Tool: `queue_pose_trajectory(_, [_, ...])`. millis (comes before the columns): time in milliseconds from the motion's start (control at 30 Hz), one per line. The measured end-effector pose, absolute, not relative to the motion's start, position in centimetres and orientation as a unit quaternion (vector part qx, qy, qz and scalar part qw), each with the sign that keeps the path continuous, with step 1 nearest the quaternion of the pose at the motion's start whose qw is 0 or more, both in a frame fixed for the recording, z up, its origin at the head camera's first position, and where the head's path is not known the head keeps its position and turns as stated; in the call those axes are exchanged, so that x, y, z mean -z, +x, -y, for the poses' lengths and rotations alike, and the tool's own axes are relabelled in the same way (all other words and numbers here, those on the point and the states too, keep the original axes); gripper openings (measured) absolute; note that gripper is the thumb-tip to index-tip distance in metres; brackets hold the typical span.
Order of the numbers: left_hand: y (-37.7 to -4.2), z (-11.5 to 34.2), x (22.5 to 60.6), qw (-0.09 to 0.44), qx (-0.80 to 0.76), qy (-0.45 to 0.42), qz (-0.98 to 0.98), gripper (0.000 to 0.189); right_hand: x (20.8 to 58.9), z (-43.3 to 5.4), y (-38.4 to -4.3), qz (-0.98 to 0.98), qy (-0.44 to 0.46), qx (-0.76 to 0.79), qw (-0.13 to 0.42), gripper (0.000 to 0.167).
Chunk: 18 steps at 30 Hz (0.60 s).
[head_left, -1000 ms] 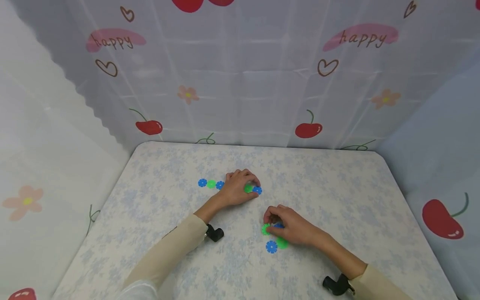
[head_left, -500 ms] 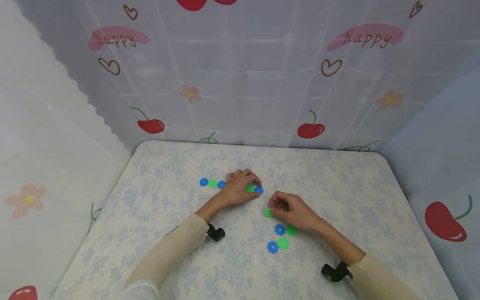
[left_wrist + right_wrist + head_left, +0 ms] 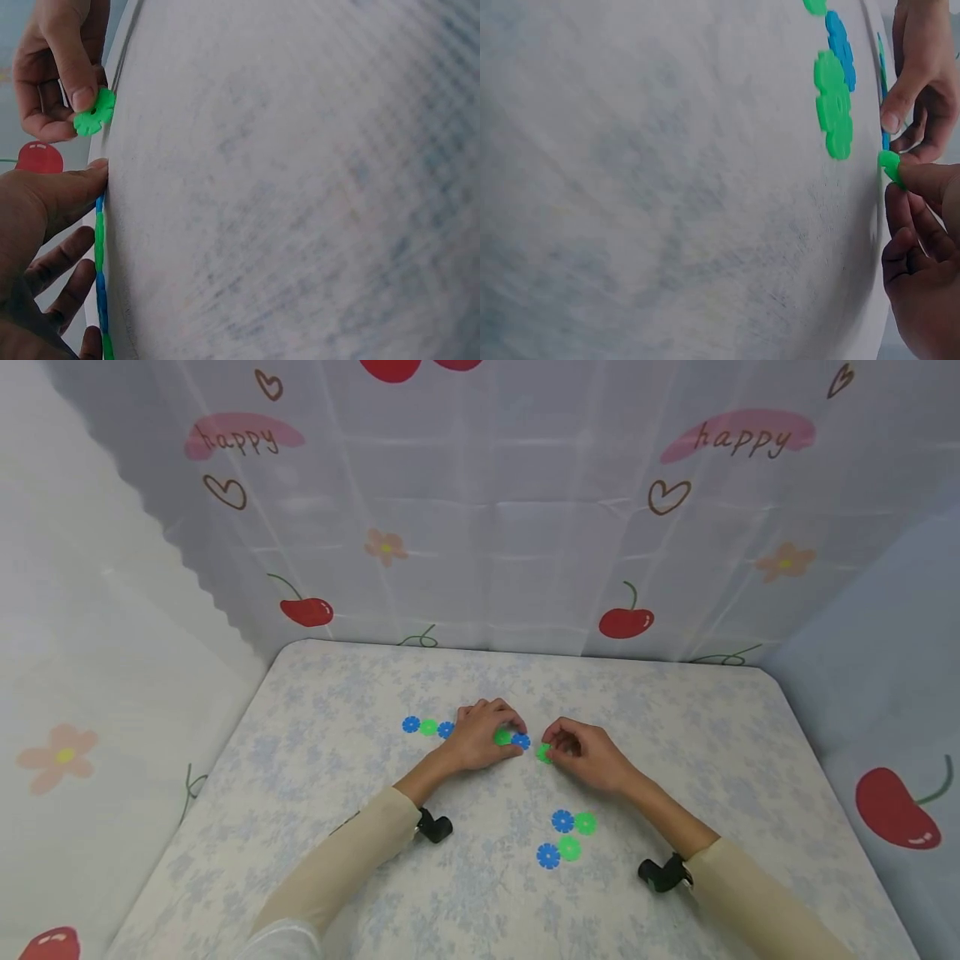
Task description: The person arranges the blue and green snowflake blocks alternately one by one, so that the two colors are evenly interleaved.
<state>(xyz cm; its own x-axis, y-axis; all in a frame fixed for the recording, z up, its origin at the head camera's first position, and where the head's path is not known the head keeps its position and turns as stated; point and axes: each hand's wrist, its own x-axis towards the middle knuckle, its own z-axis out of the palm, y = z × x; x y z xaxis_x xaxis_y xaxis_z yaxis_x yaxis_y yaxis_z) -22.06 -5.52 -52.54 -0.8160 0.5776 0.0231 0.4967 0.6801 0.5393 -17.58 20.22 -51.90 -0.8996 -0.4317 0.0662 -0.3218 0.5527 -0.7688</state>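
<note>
In the head view, a row of linked blue and green notched plastic discs lies on the table; its left part shows a green disc (image 3: 428,727). My left hand (image 3: 480,739) lies over the row and covers its middle. Its thumb and index finger hold the blue disc (image 3: 521,741) at the right end by opposite edges. Just to the right, my right hand (image 3: 592,756) pinches a green disc (image 3: 95,112) between thumb and finger. A small gap separates this green disc from the blue one. The left wrist view has the green disc tilted, its slots showing.
Nearer the person lie loose discs: two blue ones, such as a blue disc (image 3: 548,856), and two green ones, such as a green disc (image 3: 586,823). The table (image 3: 360,877) has a pale floral cover. A printed curtain (image 3: 480,527) hangs behind its far edge.
My right hand has picked up a green disc from the loose ones and carried it away from the person, up beside the row's right end. My left hand has stayed at the row.
</note>
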Motion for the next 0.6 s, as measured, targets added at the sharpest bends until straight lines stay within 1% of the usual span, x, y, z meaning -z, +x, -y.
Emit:
queue_pose_trajectory(300, [-22.0,5.4,52.5,0.085,-0.262,0.292,-0.916,0.024,52.0,-19.6,-18.8,-0.898,-0.223,0.376,0.043,0.015])
queue_pose_trajectory(500, [-22.0,5.4,52.3,0.082,-0.258,0.292,-0.917,0.024,51.9,-19.5,-18.9,-0.904,-0.224,0.36,0.05,0.025])
queue_pose_trajectory(600, [-22.0,5.4,52.3,0.082,-0.259,0.292,-0.917,0.024,52.0,-19.5,-18.9,-0.907,-0.228,0.349,0.055,0.027])
